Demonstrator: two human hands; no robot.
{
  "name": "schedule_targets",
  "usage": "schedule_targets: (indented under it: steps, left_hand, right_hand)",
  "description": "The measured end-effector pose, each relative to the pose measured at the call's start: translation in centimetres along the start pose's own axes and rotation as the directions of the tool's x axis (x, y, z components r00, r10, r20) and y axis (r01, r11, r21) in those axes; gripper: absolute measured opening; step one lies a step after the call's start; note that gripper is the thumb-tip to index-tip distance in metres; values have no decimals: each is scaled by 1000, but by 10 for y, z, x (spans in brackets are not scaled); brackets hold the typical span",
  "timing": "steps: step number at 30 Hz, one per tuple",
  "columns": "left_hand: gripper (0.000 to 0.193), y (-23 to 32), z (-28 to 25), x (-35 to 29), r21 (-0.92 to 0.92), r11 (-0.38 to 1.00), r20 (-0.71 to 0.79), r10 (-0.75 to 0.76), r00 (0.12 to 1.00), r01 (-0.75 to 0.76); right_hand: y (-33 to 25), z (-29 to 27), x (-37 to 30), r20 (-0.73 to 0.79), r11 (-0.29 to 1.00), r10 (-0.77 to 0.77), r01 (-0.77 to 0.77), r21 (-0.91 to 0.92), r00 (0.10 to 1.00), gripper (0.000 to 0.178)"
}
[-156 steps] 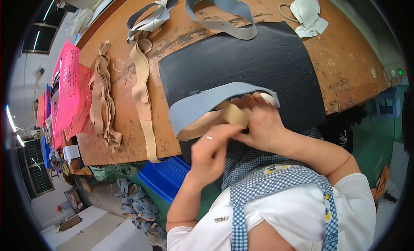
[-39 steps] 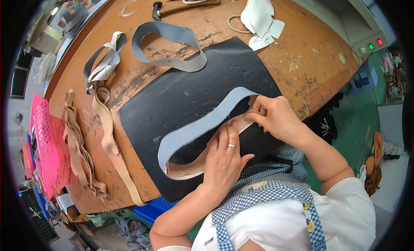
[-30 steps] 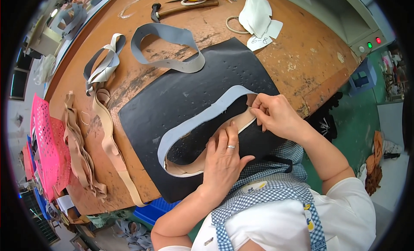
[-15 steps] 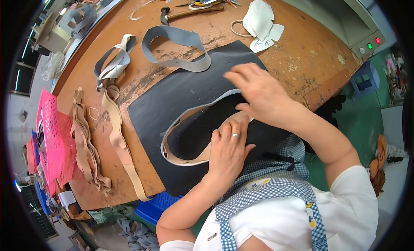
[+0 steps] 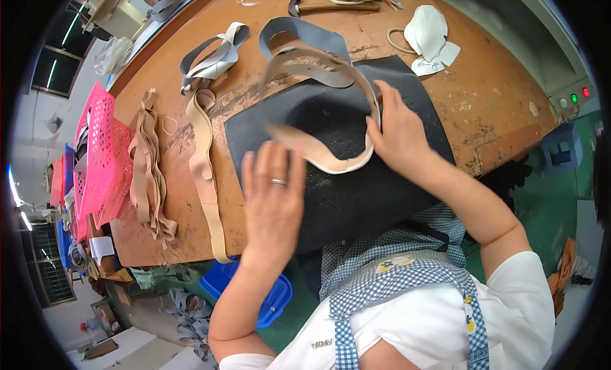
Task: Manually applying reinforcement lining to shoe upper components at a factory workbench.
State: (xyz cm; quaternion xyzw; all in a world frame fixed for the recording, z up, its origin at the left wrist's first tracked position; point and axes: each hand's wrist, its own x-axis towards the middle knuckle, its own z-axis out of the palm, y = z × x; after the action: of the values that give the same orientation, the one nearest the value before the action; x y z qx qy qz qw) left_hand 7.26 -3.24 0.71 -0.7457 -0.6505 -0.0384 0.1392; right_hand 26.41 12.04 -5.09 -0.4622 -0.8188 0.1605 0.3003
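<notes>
Right hand (image 5: pixel 402 129), grip closed on the right bend of a beige-lined strap loop (image 5: pixel 312 147) over the black mat (image 5: pixel 369 204), loop running leftward from it, blurred lower-left end just beside the left hand (image 5: pixel 275 198), whose grip hangs open, contact unclear.

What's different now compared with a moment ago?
The pale-lined band has shifted toward the far side of the black mat, overlapping the grey loop in view. The right hand now grips its right side. The left hand, earlier flat on it, has moved left; blur hides whether they touch. The hammer and pink basket stayed put.
</notes>
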Motion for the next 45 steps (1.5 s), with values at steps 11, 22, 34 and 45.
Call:
schedule_targets:
  steps: [11, 22, 34, 45]
  left_hand:
    - [28, 34, 47, -3, -278, 936, -134, 185, 974, -216]
    - [27, 43, 47, -25, -276, 919, -223, 223, 949, -281]
    - [30, 48, 48, -28, -333, 882, -246, 260, 934, -333]
    - [41, 73, -5, -14, -230, 956, 154, 220, 963, -181]
  right_hand:
    - [3, -26, -54, 341, 789, -562, 613, -53, 754, 25]
    - [-2, -32, -72, 262, 624, -746, 780, -46, 612, 25]
    - [-9, -27, -71, 344, 534, -773, 839, -102, 533, 23]
    - [11, -45, -109, -112, 948, -288, 300, 108, 951, 16]
